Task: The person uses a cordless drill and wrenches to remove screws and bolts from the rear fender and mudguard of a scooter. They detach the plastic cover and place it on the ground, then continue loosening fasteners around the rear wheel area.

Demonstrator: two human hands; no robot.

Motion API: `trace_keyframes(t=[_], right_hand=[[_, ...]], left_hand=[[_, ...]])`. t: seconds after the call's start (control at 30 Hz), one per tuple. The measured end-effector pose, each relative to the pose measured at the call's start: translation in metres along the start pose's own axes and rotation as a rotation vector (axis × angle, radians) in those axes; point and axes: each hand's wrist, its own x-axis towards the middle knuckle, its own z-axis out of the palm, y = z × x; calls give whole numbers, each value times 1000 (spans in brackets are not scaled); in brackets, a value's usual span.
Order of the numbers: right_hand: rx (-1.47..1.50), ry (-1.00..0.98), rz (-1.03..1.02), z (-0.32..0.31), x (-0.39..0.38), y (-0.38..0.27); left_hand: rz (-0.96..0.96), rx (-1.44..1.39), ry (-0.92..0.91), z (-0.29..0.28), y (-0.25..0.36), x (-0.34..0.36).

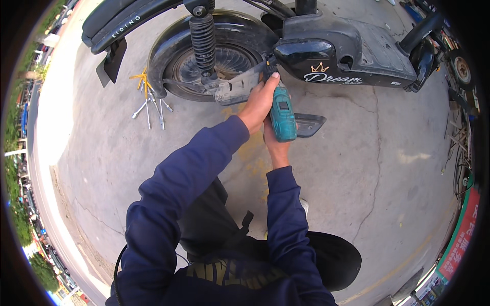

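A teal cordless drill (pixel 284 116) points away from me, its black front end against the lower side of a black electric scooter (pixel 306 56), just behind the body panel. My right hand (pixel 276 140) is closed round the drill from below; the body hides the handle and most of those fingers. At the drill's front, my left hand (pixel 259 103) is closed with its thumb along the nose. The bit and the spot it meets are hidden. Close by are the scooter's rear wheel (pixel 224 64) and a dusty grey plate (pixel 237 89) below its shock absorber (pixel 203 46).
On the concrete beside the rear wheel stands a bunch of T-handle wrenches (pixel 148 97), some yellow-handled. A loose black plastic cover (pixel 309 125) lies just right of the drill. Along the right edge are a small wheel (pixel 462 69) and a red-and-green sign (pixel 462 237).
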Motion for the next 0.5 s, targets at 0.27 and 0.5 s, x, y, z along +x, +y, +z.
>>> trace_keyframes(t=[0.27, 0.5], right_hand=[[15, -114, 101, -6, -1, 0], [-276, -211, 93, -24, 24, -25]], left_hand=[[4, 3, 0, -1, 1, 2], [-97, -210, -82, -4, 5, 1]])
